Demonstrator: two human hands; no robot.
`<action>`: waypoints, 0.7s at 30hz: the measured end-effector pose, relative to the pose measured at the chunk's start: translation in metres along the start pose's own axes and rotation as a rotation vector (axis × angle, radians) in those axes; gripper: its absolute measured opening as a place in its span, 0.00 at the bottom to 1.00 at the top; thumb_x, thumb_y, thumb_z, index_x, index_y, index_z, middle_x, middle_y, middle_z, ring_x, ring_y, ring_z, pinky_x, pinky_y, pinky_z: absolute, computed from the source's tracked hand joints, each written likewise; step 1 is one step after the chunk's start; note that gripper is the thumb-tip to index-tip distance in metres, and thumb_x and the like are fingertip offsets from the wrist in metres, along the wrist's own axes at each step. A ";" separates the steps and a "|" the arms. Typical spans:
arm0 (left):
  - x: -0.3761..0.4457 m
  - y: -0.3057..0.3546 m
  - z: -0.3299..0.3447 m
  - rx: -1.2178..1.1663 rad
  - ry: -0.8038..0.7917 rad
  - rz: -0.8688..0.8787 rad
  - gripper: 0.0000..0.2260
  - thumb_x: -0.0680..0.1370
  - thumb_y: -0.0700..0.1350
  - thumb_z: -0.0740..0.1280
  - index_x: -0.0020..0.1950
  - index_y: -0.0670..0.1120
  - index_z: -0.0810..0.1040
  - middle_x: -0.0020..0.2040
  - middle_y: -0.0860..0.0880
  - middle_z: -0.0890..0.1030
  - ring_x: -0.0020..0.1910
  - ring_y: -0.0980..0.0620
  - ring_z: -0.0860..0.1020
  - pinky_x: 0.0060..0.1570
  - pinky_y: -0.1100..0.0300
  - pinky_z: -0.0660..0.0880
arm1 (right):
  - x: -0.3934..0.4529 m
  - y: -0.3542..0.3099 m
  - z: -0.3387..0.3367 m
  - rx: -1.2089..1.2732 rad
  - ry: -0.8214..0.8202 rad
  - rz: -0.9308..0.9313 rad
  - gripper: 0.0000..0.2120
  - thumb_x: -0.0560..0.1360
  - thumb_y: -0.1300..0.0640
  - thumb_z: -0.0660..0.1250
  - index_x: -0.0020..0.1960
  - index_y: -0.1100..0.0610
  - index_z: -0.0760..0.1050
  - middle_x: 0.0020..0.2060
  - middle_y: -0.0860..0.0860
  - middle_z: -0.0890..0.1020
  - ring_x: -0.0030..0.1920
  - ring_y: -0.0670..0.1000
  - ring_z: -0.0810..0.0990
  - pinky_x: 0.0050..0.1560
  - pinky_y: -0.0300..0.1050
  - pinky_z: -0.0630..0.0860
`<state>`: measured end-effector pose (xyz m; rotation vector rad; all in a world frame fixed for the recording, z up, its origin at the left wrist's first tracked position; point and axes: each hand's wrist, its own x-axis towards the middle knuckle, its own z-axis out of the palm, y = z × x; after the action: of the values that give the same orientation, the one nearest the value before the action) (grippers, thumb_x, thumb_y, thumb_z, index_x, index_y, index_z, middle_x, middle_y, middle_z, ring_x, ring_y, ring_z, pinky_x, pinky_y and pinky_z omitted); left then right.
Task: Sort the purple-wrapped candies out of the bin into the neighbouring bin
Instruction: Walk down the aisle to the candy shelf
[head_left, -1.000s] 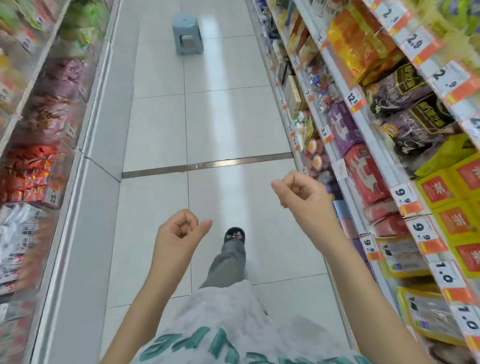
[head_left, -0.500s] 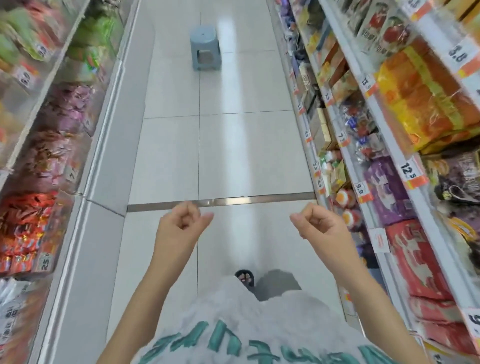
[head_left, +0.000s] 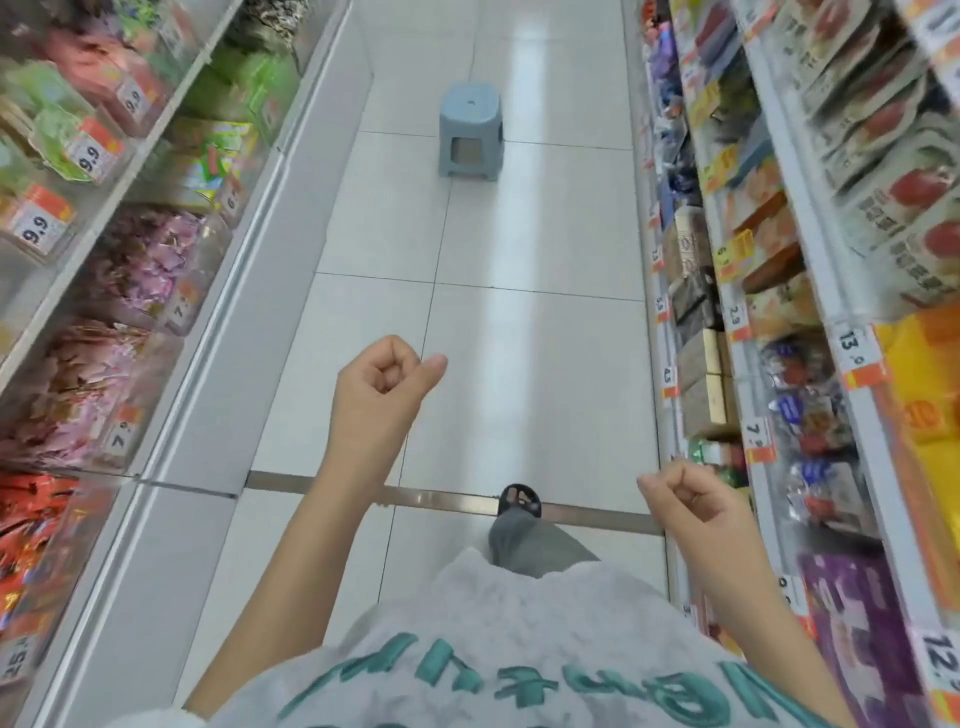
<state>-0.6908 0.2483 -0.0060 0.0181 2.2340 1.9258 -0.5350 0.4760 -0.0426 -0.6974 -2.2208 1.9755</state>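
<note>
Two hands, left (head_left: 382, 384) and right (head_left: 693, 501), fisted, empty; purple-wrapped candies (head_left: 150, 260) blurred in clear bin, left shelf.

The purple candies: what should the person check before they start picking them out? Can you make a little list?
1. Left hand holds nothing: ok, curled fist.
2. Right hand holds nothing: ok, curled fist.
3. Purple candy bin in view: ok, on the left shelves, blurred.
4. Hands at that bin: not ok, both hang over the aisle floor.
5. Which neighbouring bin takes the candies: cannot tell.
6. Path ahead: the blue stool stands in the aisle, farther on.
</note>
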 end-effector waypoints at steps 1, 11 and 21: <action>0.017 0.002 0.002 0.007 0.017 -0.012 0.17 0.70 0.49 0.70 0.29 0.51 0.64 0.27 0.50 0.58 0.26 0.53 0.56 0.25 0.67 0.57 | 0.032 -0.012 0.001 -0.013 -0.037 -0.016 0.16 0.71 0.49 0.68 0.31 0.57 0.68 0.26 0.46 0.68 0.28 0.42 0.65 0.29 0.30 0.62; 0.150 -0.018 -0.032 -0.006 0.307 -0.207 0.20 0.67 0.53 0.72 0.29 0.49 0.61 0.24 0.50 0.61 0.23 0.53 0.59 0.23 0.66 0.60 | 0.325 -0.119 0.063 -0.058 -0.306 -0.143 0.17 0.71 0.47 0.68 0.30 0.52 0.67 0.25 0.42 0.68 0.28 0.41 0.65 0.29 0.28 0.61; 0.428 0.029 -0.021 -0.022 0.325 -0.122 0.20 0.71 0.50 0.72 0.29 0.49 0.61 0.26 0.45 0.61 0.24 0.51 0.60 0.24 0.66 0.60 | 0.558 -0.181 0.131 -0.063 -0.274 -0.119 0.19 0.68 0.42 0.67 0.30 0.53 0.65 0.27 0.46 0.66 0.29 0.43 0.63 0.28 0.29 0.60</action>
<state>-1.1174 0.2892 -0.0327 -0.4549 2.3423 2.0062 -1.1296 0.5617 -0.0190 -0.3051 -2.4189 2.0581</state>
